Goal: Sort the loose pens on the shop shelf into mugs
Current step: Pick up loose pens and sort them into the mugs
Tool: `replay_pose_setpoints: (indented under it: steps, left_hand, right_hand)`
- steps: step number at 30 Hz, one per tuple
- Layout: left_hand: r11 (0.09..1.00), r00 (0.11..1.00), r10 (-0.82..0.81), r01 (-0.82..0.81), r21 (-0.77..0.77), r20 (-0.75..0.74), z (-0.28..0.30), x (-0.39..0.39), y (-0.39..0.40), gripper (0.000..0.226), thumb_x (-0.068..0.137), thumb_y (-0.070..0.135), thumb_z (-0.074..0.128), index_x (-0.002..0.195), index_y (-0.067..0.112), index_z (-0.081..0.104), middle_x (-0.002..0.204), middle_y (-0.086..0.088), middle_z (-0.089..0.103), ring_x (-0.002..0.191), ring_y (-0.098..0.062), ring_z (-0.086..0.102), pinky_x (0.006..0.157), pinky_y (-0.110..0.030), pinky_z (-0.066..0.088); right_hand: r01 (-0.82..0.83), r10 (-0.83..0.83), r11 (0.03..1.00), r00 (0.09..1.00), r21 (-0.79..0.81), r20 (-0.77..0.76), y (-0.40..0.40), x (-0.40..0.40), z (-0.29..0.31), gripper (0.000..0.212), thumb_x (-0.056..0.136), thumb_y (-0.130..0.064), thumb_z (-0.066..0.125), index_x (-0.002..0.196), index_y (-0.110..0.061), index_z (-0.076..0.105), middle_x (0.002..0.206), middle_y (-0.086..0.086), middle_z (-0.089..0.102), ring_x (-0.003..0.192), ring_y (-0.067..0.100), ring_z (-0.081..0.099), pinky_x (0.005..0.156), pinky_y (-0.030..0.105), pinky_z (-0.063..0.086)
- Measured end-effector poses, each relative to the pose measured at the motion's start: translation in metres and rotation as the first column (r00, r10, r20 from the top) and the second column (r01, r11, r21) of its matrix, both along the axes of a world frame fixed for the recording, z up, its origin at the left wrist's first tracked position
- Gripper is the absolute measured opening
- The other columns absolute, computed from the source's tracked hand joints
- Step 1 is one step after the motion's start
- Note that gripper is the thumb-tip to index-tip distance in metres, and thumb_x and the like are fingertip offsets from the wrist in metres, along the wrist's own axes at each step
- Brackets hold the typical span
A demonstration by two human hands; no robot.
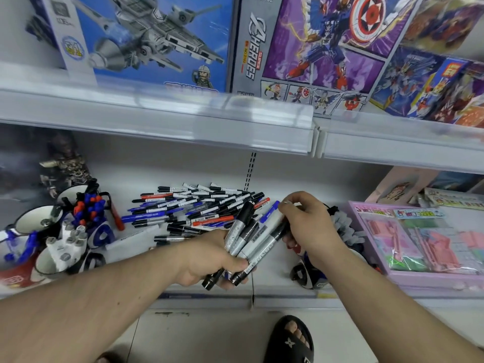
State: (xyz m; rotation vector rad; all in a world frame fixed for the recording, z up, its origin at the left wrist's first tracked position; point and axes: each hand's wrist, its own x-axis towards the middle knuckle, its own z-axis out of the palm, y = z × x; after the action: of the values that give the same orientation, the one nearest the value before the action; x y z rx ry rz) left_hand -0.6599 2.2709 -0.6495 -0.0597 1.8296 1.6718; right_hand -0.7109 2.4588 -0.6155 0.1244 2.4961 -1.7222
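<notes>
A left hand (209,258) grips a fanned bundle of fat grey-barrelled markers (251,239) with black caps, while the right hand (306,221) curls round their upper ends. Behind, slim plastic pens (199,208) lie heaped on the smooth white shelf (275,281). Glossy mugs (49,247) at left hold capped pens.

I am seeing the left hand (209,260) gripping a marker bundle (251,239); the right hand (309,221) is pinching its tops above the pen pile (193,208).
</notes>
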Motion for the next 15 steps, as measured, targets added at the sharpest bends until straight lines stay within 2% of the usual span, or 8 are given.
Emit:
replay_pose_setpoints:
  steps: [3,7,9,11,15]
  left_hand:
    - [1.000,1.000,0.012,-0.012,0.018,-0.004,0.003,0.003,-0.004,0.018,0.091,-0.003,0.061,0.102,0.011,0.062,0.092,-0.005,0.069,0.077,-0.017,0.070,0.058,-0.027,0.054]
    - [1.000,1.000,0.019,-0.019,0.013,-0.012,0.005,0.005,-0.008,0.018,0.090,-0.003,0.063,0.101,0.011,0.062,0.084,-0.001,0.067,0.067,-0.009,0.067,0.059,-0.027,0.056]
    - [1.000,1.000,0.022,-0.022,0.009,-0.020,0.006,0.006,-0.009,0.018,0.090,-0.004,0.063,0.098,0.012,0.062,0.078,0.001,0.066,0.065,-0.008,0.066,0.058,-0.026,0.055]
    - [0.999,0.999,0.033,-0.033,0.011,-0.024,0.007,0.005,-0.009,0.018,0.090,-0.003,0.064,0.097,0.013,0.061,0.074,0.003,0.066,0.065,-0.008,0.067,0.057,-0.026,0.055]
    - [1.000,0.999,0.025,-0.025,-0.008,-0.034,0.005,0.003,-0.011,0.020,0.090,-0.003,0.064,0.102,0.012,0.061,0.078,0.000,0.066,0.070,-0.011,0.067,0.057,-0.026,0.053]
  right_hand:
    - [-0.041,0.048,0.988,0.998,-0.150,0.046,-0.002,0.003,0.002,0.010,0.095,-0.011,0.060,0.087,-0.008,0.059,0.063,0.012,0.063,0.043,0.020,0.048,0.041,0.027,0.039]
    - [-0.053,0.060,0.983,0.998,-0.178,0.033,-0.002,0.002,0.001,0.009,0.093,-0.005,0.063,0.083,-0.006,0.063,0.067,0.013,0.064,0.048,0.021,0.050,0.049,0.032,0.041]
    - [-0.005,0.007,0.978,1.000,-0.209,0.009,-0.002,-0.001,-0.001,0.016,0.090,-0.003,0.064,0.077,-0.011,0.068,0.073,0.011,0.066,0.062,0.026,0.053,0.061,0.039,0.044]
    - [0.056,-0.063,0.967,0.998,-0.249,-0.018,-0.001,-0.003,-0.001,0.024,0.090,0.000,0.061,0.075,-0.015,0.071,0.074,0.007,0.066,0.069,0.025,0.053,0.069,0.039,0.043]
    - [0.173,-0.211,0.933,0.973,-0.317,-0.091,0.006,-0.008,0.002,0.018,0.097,-0.003,0.055,0.091,-0.013,0.067,0.074,0.006,0.065,0.056,0.013,0.055,0.061,0.031,0.047]
